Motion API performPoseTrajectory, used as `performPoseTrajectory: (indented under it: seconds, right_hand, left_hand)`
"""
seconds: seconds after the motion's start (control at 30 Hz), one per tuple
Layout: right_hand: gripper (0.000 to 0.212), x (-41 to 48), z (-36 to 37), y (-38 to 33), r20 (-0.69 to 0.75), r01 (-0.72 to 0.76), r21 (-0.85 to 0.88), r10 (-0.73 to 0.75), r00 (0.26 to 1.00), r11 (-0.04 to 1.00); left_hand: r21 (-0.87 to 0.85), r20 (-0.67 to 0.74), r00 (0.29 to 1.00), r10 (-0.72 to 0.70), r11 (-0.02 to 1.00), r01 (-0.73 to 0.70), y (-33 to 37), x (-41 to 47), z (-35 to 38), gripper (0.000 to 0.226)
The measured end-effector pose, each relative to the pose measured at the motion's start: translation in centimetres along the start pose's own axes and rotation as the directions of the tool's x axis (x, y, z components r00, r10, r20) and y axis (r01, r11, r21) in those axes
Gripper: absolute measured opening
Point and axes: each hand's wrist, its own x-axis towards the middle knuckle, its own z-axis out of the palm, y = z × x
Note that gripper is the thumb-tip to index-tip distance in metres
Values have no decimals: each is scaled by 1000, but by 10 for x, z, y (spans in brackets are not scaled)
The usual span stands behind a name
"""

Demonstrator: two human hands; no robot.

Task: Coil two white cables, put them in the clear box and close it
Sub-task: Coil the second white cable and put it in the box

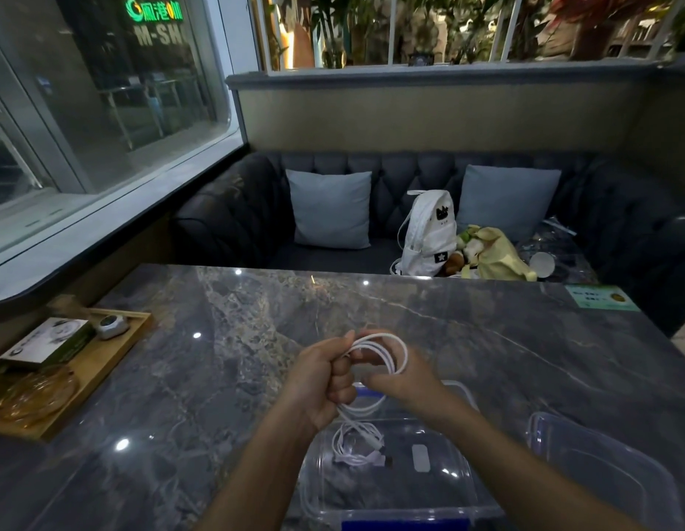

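Above the grey marble table I hold a white cable (387, 348) wound into several loops. My left hand (320, 381) is closed on the left side of the loops, and my right hand (402, 377) grips their right side. The cable's tail hangs from my left hand toward the clear box (459, 488). This box stands open below my hands, with a blue latch at its near edge. A second white cable (358, 446) lies coiled inside it at the left. The clear lid (601, 469) lies flat on the table to the right of the box.
A wooden tray (103, 362) with a small box, a round device and an amber glass dish sits at the table's left edge. A green card (601, 297) lies at the far right. Beyond the table stands a dark sofa with cushions, a white backpack (429, 235) and bags.
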Motion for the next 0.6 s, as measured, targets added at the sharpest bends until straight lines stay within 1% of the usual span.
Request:
performPoseTrajectory:
  seconds: [0.1, 0.17, 0.27, 0.33, 0.43, 0.5, 0.6]
  right_hand:
    - [34, -3, 0, -2, 12, -3, 61, 2, 1000, 998]
    - [24, -7, 0, -3, 49, -17, 94, 13, 999, 995]
    - [13, -10, -3, -4, 103, -45, 142, 31, 994, 989]
    - [8, -11, -5, -3, 104, -57, 125, 44, 994, 990]
    - [6, -11, -9, 0, 40, -74, 39, 73, 997, 996]
    - [12, -10, -14, 2, -41, -80, -20, 79, 996, 997]
    - [22, -8, -23, 3, -158, -88, -16, 84, 984, 996]
  left_hand:
    - [-25, 14, 1000, -3, 1000, 3, 3, -1, 3, 39]
    - [-42, 28, 1000, -14, 999, 15, 6, -2, 2, 37]
    - [-38, 11, 1000, -21, 999, 21, 10, -1, -2, 35]
    - [-52, -9, 1000, -25, 998, 25, 13, -2, -7, 36]
    - [-102, -47, 998, -35, 994, 30, 21, -4, -18, 38]
    - [-123, -88, 996, -28, 992, 17, 28, -6, -28, 38]
    - [-113, -121, 992, -27, 993, 13, 32, -10, -39, 36]
